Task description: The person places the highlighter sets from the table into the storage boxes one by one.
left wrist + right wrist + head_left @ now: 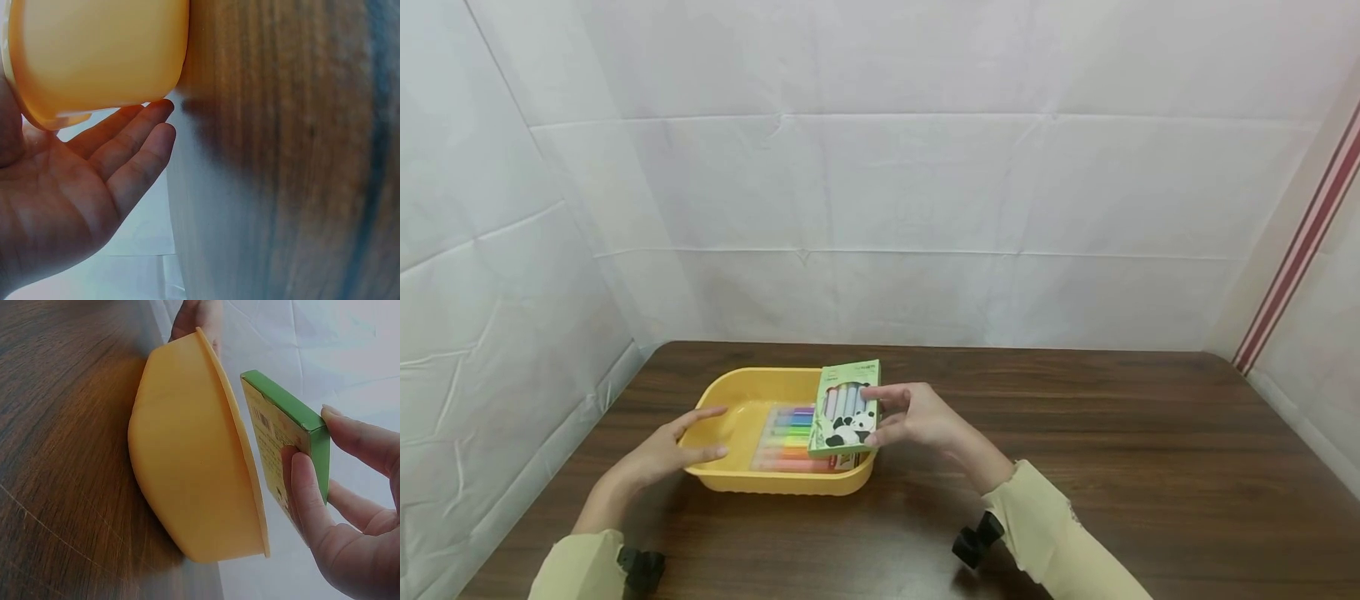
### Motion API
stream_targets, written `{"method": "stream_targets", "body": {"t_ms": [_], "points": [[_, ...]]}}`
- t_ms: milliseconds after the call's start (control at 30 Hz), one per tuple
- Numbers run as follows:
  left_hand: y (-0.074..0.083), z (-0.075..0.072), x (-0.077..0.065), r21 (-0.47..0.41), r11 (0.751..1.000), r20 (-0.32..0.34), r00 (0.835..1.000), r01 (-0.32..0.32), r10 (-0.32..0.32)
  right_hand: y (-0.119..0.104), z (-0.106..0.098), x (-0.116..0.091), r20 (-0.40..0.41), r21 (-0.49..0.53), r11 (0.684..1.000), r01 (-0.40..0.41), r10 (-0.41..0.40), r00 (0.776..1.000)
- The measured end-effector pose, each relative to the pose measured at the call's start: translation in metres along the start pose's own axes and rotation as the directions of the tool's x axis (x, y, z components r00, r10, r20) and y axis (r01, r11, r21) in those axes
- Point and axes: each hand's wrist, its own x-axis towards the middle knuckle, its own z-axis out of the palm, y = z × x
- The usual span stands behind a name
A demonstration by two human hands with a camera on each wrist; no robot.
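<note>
A yellow plastic basket [784, 482] stands on the table, with a clear pack of rainbow-coloured pens [786, 433] lying in its right half. Over the right rim, my right hand [913, 417] pinches the edge of a thin green pen box [847, 408] printed with pandas and pastel pens. In the right wrist view, fingers press both faces of this tilted box, just outside the basket's rim. My left hand [651, 454] is at the basket's left end, thumb and one finger reaching over the rim. Its other fingers [134, 147] lie nearly straight along the outer wall in the left wrist view.
The dark wooden table [1075, 433] extends to the right of the basket. White sheeting [925, 183] hangs behind and along both sides, with a red stripe [1300, 250] at the right. Black camera mounts [977, 540] sit at both wrists, beside cream sleeves.
</note>
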Motion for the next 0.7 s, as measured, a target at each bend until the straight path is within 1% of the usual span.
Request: {"method": "stream_targets", "body": {"t_ms": [67,367,700], "points": [[0.000,0.000,0.000,0.000,1.000,-0.001,1.000,-0.004,0.004,-0.001,0.001,0.001,-0.003,-0.013,1.000,0.000,0.000,1.000],[-0.001,0.000,0.002,0.004,1.000,-0.001,1.000,-0.014,0.014,0.002,0.005,0.006,0.002,0.000,1.000,0.008,-0.008,1.000],[-0.001,0.000,0.001,0.003,1.000,0.005,1.000,-0.016,0.016,0.000,0.012,0.008,-0.014,-0.050,0.999,0.004,-0.005,1.000]]}}
